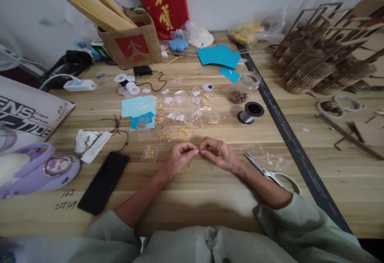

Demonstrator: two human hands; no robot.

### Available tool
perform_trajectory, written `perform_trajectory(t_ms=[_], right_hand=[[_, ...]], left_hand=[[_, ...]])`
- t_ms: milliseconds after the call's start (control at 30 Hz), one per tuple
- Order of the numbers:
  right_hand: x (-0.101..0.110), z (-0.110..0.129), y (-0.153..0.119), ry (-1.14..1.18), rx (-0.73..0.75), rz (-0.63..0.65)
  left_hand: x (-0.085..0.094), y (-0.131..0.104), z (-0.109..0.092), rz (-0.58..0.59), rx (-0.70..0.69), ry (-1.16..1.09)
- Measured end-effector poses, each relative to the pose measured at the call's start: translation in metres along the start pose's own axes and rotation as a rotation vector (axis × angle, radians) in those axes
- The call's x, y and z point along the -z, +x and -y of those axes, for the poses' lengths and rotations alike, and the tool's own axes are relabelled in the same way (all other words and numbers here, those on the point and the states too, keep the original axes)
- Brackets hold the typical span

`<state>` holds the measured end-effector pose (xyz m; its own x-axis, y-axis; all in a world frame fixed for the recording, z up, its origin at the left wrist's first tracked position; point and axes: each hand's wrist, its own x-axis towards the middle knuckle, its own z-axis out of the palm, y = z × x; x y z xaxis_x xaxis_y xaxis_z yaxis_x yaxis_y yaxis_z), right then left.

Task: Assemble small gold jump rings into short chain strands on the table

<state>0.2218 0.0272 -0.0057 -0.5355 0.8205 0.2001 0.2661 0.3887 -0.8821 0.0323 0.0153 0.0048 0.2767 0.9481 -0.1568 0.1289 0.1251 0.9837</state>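
Observation:
My left hand (180,158) and my right hand (218,155) meet at the fingertips over the wooden table, each closed in a pinch. Between them is a thin gold beaded strand (189,166); one end hangs below my left fingers, and another gold length (210,165) dangles under my right hand. What exactly the fingertips pinch is too small to tell. Just beyond lie small bags of gold beads (165,136) and silver pieces (180,117), with loose gold bits (183,131) near my fingers. Another bag of gold beads (149,153) lies left of my left hand.
Scissors (267,171) lie by my right forearm, a black phone (103,183) by my left. Farther back are a wire spool (251,113), a bead jar (239,96), blue cards (218,56) and a paper bag (132,43). Brown lattice baskets (315,63) stand at right.

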Motion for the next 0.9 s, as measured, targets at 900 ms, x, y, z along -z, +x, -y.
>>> perform_trajectory(t_ms=[900], right_hand=[[-0.0041, -0.0063, -0.0005, -0.148, 0.225, -0.057]], left_hand=[[0.0008, -0.0003, 0.0088, 0.019, -0.037, 0.073]])
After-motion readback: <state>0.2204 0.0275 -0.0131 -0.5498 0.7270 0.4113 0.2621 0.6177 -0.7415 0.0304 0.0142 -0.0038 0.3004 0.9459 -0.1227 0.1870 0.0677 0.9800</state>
